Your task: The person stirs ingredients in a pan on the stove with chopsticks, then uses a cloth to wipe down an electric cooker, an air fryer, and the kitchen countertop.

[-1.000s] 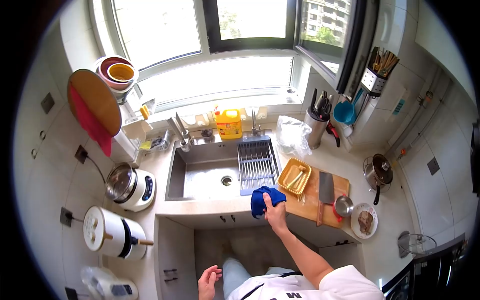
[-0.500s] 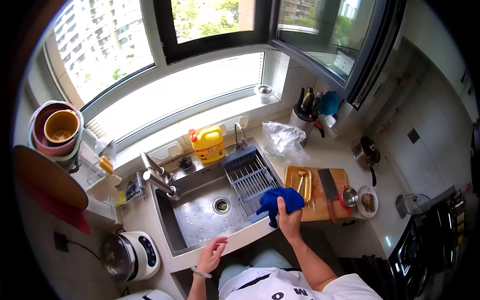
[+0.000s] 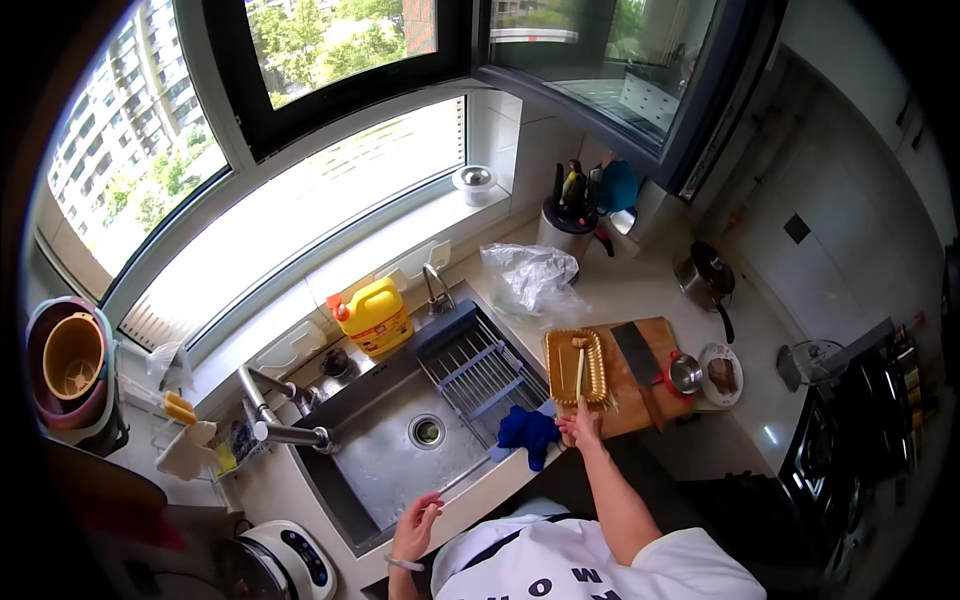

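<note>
My right hand (image 3: 580, 428) is by the near edge of the gold basket (image 3: 577, 368), its fingers partly bent; whether they touch the pale stick-like item (image 3: 582, 372) in the basket is too small to tell. Just left of that hand, the blue cloth (image 3: 528, 434) lies bunched on the front rim of the sink (image 3: 385, 470), out of my grasp. My left hand (image 3: 416, 525), with a band on its wrist, hovers over the sink's front edge, fingers apart and holding nothing. A cleaver (image 3: 636, 360) rests on the wooden cutting board (image 3: 625, 405), right of the basket.
A drying rack (image 3: 480, 375) spans the sink's right side. Behind stand a yellow jug (image 3: 372, 318), a faucet (image 3: 290, 410) and a plastic bag (image 3: 530, 278). Farther right are a red-handled metal cup (image 3: 684, 374), a plate of meat (image 3: 720, 375) and a pot (image 3: 704, 275).
My right hand has let go of the blue cloth, now on the sink rim, and moved to the basket. The view has turned, shifting the sink and windows leftward.
</note>
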Demonstrator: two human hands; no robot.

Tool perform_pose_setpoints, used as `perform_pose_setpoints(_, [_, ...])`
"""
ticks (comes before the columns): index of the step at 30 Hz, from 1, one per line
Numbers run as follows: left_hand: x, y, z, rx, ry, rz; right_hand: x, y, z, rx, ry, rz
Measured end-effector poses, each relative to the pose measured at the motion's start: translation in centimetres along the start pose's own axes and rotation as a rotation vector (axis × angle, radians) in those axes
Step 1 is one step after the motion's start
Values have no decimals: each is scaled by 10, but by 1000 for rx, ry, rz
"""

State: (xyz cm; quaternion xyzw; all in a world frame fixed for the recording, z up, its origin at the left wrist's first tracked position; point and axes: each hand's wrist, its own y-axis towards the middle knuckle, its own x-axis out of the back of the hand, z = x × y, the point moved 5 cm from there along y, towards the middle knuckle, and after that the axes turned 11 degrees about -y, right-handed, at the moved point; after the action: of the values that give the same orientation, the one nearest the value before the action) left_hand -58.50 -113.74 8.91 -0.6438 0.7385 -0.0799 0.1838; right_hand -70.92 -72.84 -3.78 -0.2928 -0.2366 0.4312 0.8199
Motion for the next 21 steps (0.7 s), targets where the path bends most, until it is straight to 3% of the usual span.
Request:
perform_pose_setpoints(3, [1, 4, -10, 62, 93, 12, -3, 17, 2, 61, 56, -57])
perform_pose_setpoints(5, [0, 11, -18, 32, 85, 2, -5, 22, 5, 99, 287, -52])
perform_pose_setpoints(12, [-11, 27, -25, 6, -14, -14, 10, -39, 13, 79, 284, -46])
perform_pose_setpoints(18, [-13, 32, -30, -21, 23, -18, -19, -119, 25, 112, 58, 261])
perform_pose_setpoints(21, [-14, 34, -12, 31, -119, -49, -58, -158, 23, 95, -81, 501])
